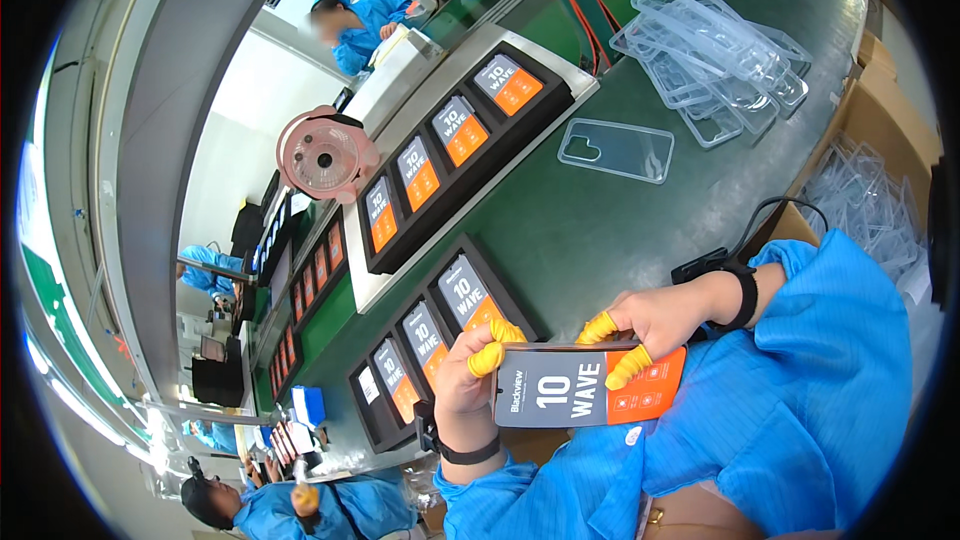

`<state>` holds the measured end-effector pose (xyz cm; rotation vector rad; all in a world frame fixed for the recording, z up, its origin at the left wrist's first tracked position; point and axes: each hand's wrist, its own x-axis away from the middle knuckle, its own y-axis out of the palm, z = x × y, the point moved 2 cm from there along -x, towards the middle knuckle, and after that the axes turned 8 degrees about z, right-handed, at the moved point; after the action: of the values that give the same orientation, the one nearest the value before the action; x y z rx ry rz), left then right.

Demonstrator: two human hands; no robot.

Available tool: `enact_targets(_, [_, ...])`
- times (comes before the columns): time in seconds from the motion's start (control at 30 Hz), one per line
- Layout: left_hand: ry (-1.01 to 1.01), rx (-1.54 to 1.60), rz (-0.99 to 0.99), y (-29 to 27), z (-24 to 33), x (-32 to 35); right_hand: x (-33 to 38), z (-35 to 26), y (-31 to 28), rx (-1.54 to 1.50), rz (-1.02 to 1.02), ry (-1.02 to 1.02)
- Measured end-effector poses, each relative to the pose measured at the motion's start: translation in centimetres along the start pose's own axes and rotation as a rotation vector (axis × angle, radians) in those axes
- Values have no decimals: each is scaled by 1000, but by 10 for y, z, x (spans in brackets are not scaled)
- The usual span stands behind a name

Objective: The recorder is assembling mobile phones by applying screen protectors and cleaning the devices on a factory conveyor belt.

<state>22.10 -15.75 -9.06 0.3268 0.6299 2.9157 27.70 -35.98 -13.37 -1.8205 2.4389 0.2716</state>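
Phone (590, 387), flat and slim with a grey-and-orange film across its face, sits lengthwise between both hands just above the person's lap, held over the near edge of the green mat (590, 230). Left hand (470, 375) clamps its left end, yellow rubber cots on the fingertips curled over the top corner; right hand (655, 320) pinches the upper edge and front face near the middle with two more yellow-capped fingers, a black wrist strap (745, 295) and cord trailing from it. Both sleeves are loose blue smock fabric. On the mat lies one clear, glossy phone case (615, 150), and further back a loose heap of transparent plastic trays (715, 60). Black foam trays (460, 145) hold rows of identical phones on a pale conveyor strip, with a second black tray (430, 340) nearer the left hand. A small pink fan (322, 155) stands beside the line. Other workers in blue smocks sit along the bench, which curves away under a grey overhead rail.
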Motion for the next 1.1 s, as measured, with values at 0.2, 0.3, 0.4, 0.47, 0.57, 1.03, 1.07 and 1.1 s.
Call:
enact_targets(0.2, [-207,-88,58,-1,-29,-14,-1,-15,9,201,-122,-324])
enact_targets(0.3, [89,-217,339,12,-18,-3,3,-5,5,148,89,-250])
enact_targets(0.4, [219,-156,424,-1,-39,4,19,7,6,-29,247,-229])
enact_targets(0.47, [274,-184,359,-11,-57,11,17,8,5,-226,284,-205])
enact_targets(0.57, [500,-303,492,11,-65,19,21,6,-5,-297,446,-244])
enact_targets(1.03, [284,-882,224,67,-51,-46,27,20,-37,81,892,-253])
enact_targets(1.07, [333,-1067,188,65,-52,-56,25,17,-38,261,918,-238])
enact_targets(1.1, [388,-1250,157,61,-52,-63,20,13,-40,446,942,-224])
